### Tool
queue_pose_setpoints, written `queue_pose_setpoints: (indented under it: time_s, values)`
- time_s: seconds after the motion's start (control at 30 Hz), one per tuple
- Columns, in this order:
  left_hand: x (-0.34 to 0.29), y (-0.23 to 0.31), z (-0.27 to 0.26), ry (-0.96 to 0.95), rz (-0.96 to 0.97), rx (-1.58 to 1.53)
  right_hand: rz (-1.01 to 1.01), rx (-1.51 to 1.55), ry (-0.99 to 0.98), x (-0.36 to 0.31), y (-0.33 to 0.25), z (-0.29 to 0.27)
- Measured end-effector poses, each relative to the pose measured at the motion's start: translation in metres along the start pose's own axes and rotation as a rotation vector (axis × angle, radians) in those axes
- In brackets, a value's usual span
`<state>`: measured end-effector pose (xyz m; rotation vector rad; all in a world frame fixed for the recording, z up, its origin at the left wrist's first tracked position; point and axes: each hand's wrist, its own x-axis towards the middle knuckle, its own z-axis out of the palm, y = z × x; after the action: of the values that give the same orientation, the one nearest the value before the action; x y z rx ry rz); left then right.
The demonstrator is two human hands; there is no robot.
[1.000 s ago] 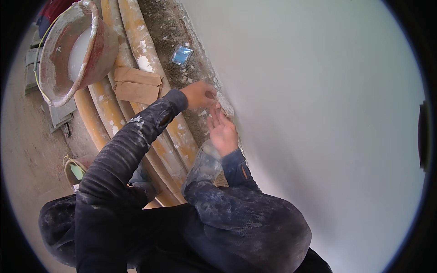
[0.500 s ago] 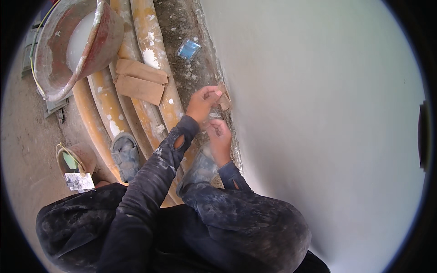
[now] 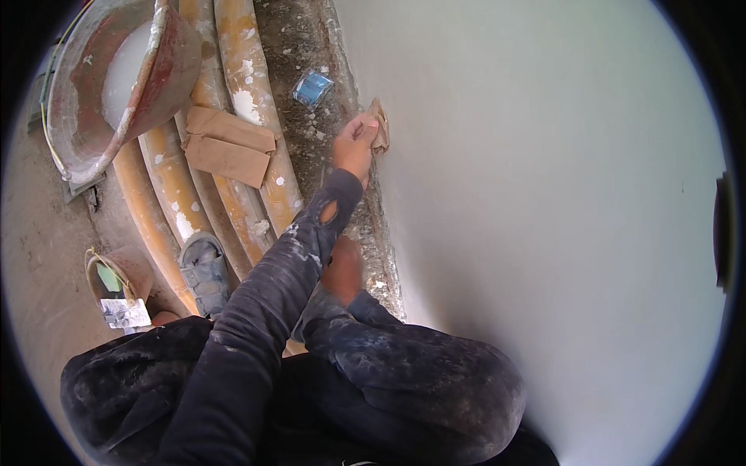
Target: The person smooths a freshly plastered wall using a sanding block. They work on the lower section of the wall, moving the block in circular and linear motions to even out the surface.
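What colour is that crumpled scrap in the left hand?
The crumpled scrap in the left hand is light brown; it shows best in the head view.

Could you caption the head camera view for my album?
Left hand holding a crumpled brown sheet by a pale wall, near white-spotted yellow poles.

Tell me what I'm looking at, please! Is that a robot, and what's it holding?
No robot here: these are a person's own two bare hands. A camera worn on the head looks down, so you see what's below it. The left hand has its grip on a crumpled brown piece, maybe paper, by the smooth pale wall. The right hand is blurry and partly hidden, so I can't tell if it holds anything. On the ground lie long, round yellow-orange poles with a flat, folded brown sheet across them. Nearby are a shiny blue packet and a big reddish bucket.
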<state>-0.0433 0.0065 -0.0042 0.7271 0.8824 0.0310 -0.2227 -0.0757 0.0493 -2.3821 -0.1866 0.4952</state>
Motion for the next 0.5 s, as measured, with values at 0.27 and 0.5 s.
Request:
queue_pose_setpoints:
  time_s: [0.27, 0.5]
  values:
    - [-0.05, 0.0, 0.027, 0.033, 0.091, 0.094, 0.038, 0.066, -0.032, -0.006, 0.009, -0.003]
    - [-0.045, 0.016, 0.048, 0.129, 0.136, 0.07, 0.02, 0.08, -0.075, -0.005, 0.013, -0.001]
